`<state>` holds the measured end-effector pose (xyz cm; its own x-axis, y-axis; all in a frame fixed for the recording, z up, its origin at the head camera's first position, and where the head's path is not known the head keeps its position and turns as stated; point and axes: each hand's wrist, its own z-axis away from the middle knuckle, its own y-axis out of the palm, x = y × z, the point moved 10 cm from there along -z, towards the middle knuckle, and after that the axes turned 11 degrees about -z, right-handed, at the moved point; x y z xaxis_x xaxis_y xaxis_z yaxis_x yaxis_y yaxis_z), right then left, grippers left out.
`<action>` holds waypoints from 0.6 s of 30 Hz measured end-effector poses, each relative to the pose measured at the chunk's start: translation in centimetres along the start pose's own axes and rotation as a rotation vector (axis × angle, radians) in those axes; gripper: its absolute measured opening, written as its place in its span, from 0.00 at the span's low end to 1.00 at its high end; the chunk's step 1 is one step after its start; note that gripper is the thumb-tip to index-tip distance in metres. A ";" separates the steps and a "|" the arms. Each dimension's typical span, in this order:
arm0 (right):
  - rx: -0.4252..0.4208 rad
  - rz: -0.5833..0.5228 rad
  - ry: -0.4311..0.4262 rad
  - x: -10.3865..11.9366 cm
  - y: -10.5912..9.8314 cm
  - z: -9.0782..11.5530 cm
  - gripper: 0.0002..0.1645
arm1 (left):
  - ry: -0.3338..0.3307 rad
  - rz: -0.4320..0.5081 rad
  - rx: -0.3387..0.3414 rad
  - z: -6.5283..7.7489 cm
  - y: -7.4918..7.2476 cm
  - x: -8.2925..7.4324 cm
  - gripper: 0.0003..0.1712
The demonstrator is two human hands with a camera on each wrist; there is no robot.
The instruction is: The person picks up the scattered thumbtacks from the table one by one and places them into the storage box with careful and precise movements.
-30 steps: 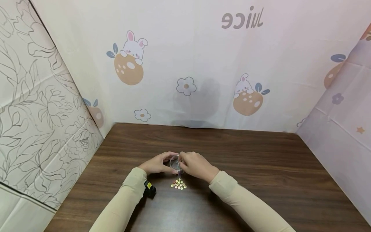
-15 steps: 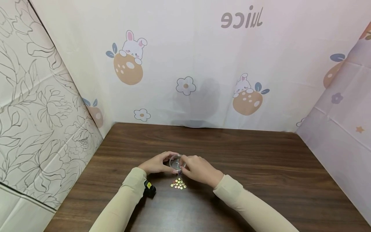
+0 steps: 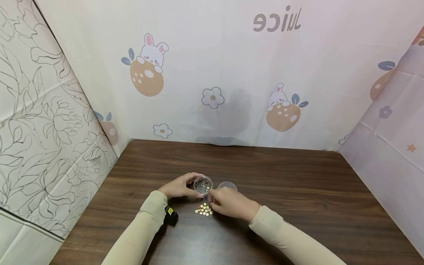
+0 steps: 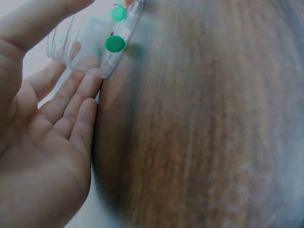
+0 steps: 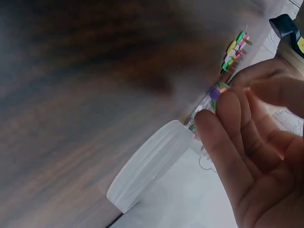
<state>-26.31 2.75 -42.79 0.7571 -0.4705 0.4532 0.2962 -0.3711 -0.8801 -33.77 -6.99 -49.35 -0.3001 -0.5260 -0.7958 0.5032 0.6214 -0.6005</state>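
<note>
Left grip (image 3: pixel 179 187) cups clear jar (image 3: pixel 200 185), right grip (image 3: pixel 228 201) alongside

Up on the pale cloth (image 3: pixel 198 22) I can read one word — "Juice" (image 3: pixel 277 19), in grey, reversed as in a mirror. The yellow label (image 3: pixel 170 211) on the black wrist device (image 3: pixel 172 219) — too small to read.

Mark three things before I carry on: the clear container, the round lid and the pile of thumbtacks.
Clear container (image 4: pixel 89 38): left wrist view, on its transparent side wall.
Round lid (image 5: pixel 149 166): right wrist view, on its side.
Pile of thumbtacks (image 5: pixel 232 47): right wrist view, on a yellow head.
</note>
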 end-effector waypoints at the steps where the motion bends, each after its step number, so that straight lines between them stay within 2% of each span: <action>1: 0.021 -0.010 -0.007 0.1 0.3 0.1 0.03 | 0.000 0.002 0.000 0.0 0.0 0.0 0.41; 5: 0.066 -0.004 -0.038 0.5 1.0 0.5 0.03 | 0.003 0.008 -0.001 -0.1 0.0 0.0 0.41; 18: 0.105 0.061 -0.042 0.6 1.9 0.8 0.06 | 0.017 0.020 -0.014 -0.1 0.1 -0.1 0.40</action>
<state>-24.79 2.43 -44.31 0.7989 -0.4545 0.3940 0.3068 -0.2555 -0.9168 -33.75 -6.74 -49.33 -0.3037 -0.5035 -0.8088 0.4978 0.6400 -0.5853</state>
